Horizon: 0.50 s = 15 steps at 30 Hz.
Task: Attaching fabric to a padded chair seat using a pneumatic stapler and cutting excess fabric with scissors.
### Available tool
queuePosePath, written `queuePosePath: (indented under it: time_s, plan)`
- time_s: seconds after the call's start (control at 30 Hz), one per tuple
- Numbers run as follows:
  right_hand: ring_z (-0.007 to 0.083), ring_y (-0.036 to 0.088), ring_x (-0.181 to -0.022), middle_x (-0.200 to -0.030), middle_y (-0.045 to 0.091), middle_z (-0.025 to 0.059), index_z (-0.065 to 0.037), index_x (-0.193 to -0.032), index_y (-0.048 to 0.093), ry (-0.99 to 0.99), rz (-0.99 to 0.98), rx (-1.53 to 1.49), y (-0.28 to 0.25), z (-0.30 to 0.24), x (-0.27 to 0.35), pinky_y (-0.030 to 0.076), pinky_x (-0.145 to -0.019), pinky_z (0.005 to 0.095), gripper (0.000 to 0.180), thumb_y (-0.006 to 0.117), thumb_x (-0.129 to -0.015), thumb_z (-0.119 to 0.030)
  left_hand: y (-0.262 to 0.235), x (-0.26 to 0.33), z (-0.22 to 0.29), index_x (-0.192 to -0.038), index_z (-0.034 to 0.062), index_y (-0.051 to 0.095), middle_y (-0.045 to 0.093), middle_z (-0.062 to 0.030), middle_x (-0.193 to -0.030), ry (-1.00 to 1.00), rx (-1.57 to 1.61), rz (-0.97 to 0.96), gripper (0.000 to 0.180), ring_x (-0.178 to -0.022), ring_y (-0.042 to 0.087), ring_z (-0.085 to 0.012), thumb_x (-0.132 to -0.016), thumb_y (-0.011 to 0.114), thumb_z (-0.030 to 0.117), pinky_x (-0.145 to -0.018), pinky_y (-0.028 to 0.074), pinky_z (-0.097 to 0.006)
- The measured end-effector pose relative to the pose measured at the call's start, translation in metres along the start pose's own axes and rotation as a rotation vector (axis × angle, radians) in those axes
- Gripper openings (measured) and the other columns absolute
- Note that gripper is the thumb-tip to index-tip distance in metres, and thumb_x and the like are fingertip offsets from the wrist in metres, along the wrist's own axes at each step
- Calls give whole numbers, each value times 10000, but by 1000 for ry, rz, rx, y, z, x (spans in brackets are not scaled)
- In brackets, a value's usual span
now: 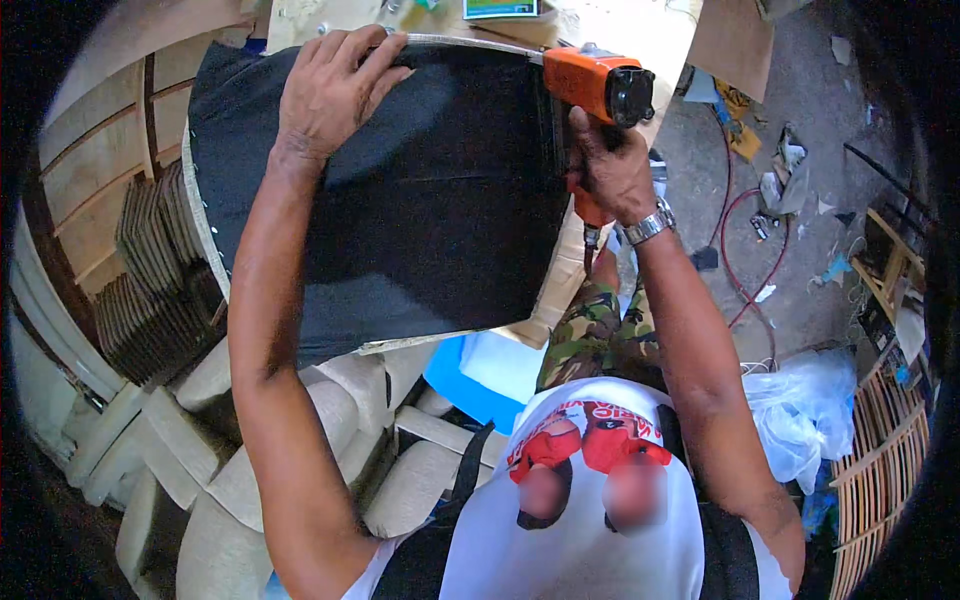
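A panel covered in black fabric lies in front of me, with a pale border showing along its edges. My left hand is at its far edge, fingers bent over the rim and gripping the fabric there. My right hand is wrapped around the handle of an orange air staple gun. The gun's nose meets the panel's far right corner. A hose fitting shows below the handle. Small staple-like marks run down the panel's left border.
The panel rests on a pale wooden table with a green card at its far side. Cream upholstered pieces are piled at the lower left. Red hose and scraps lie on the right floor, near a clear plastic bag and slatted wood.
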State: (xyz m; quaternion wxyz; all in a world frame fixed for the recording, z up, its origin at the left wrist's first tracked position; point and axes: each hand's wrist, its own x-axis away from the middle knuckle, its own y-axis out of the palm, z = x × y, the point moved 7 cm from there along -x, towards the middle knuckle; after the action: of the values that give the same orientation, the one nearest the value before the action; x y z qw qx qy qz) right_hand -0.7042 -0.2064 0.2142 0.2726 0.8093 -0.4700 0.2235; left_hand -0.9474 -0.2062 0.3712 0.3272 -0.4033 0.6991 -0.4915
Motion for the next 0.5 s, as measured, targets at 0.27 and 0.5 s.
queuePosePath:
  time_s: [0.27,0.5]
  plan:
    - [124,584,-525,-637,598,23,-34,-935,640,-17,15,62,-5,0,0,468,-492,285,441,684,-866,-467,4,-15,-13,-927,113,681,609,-49,-846,-160,267,-109,222,-822,600,-250,-856,676,323,-722,488,-388]
    - [128,581,-516,-611,573,26,-31,-856,600,-11,-8,59,-7,5,4,472,-481,286,474,651,-879,-501,18,-23,-26,-960,73,661,663,-128,-824,-520,396,-397,257,-758,640,-297,-891,645,320,-695,502,-385]
